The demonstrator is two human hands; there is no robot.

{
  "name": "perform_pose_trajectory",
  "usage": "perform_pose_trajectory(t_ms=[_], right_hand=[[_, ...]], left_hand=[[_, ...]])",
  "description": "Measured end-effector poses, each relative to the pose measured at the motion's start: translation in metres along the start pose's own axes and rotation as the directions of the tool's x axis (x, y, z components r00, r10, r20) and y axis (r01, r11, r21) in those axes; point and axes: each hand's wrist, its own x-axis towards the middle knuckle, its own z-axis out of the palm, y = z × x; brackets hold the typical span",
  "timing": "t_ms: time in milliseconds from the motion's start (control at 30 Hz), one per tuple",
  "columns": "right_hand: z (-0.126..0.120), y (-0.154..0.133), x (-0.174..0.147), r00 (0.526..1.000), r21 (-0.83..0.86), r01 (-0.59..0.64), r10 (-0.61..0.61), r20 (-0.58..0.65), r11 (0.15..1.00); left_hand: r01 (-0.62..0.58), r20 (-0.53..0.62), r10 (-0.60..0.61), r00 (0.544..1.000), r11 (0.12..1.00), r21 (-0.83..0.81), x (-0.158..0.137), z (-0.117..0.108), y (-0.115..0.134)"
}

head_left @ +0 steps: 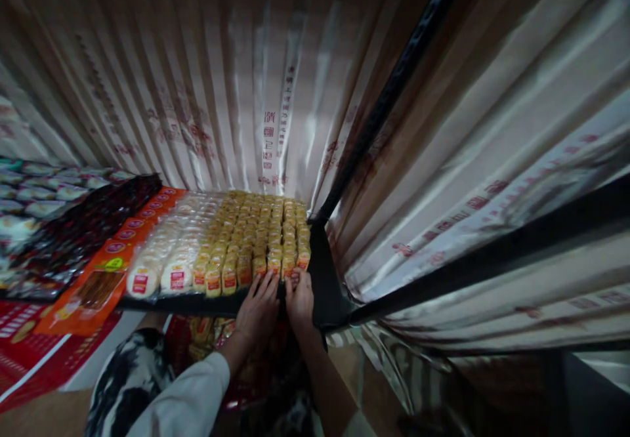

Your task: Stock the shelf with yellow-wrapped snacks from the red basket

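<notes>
Small yellow-wrapped snack packets [253, 240] with red-orange labels stand in tight rows on a dark shelf [322, 273]. My left hand [256, 304] rests against the front ends of the middle rows, its fingers stretched out and touching the wrappers. Close beside it, my right hand [299, 298] is at the front of the rightmost rows. Its fingers are curled together against the packets, and whatever lies between them is hidden. Left of the yellow rows lie clear-wrapped stacks of round white cakes [177, 276] with red labels.
An orange snack bag [115, 253] overhangs the shelf edge, beside dark shiny packets [73, 240] and white-wrapped pieces [44, 191]. Pleated printed curtains [275, 96] close off the back and right. A black post [378, 119] rises at the corner. More packages [201, 335] sit below the shelf.
</notes>
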Motion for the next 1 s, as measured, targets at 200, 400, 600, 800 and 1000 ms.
perform_pose_trajectory(t_ms=[200,400,600,800,1000], right_hand=[[0.006,0.000,0.006,1.000,0.003,0.005,-0.005,0.001,1.000],[0.008,0.001,0.003,1.000,0.037,-0.006,0.006,0.001,0.999],[0.005,0.003,0.002,1.000,0.086,0.023,-0.022,-0.014,0.996],[-0.001,-0.001,0.004,0.997,0.135,0.035,-0.026,-0.071,0.990],[-0.006,-0.002,0.005,0.995,0.153,0.018,-0.004,-0.095,0.988]], left_hand=[[0.012,-0.002,-0.012,1.000,1.000,-0.003,-0.001,0.003,0.000],[0.013,-0.061,-0.016,0.998,0.999,-0.050,-0.002,0.003,0.000],[0.013,-0.112,-0.021,0.994,0.998,-0.069,-0.006,0.008,-0.001],[-0.158,-0.094,0.150,0.984,0.984,-0.085,0.000,0.009,0.007],[-0.146,-0.062,0.138,0.988,0.977,-0.154,0.016,0.016,0.022]])
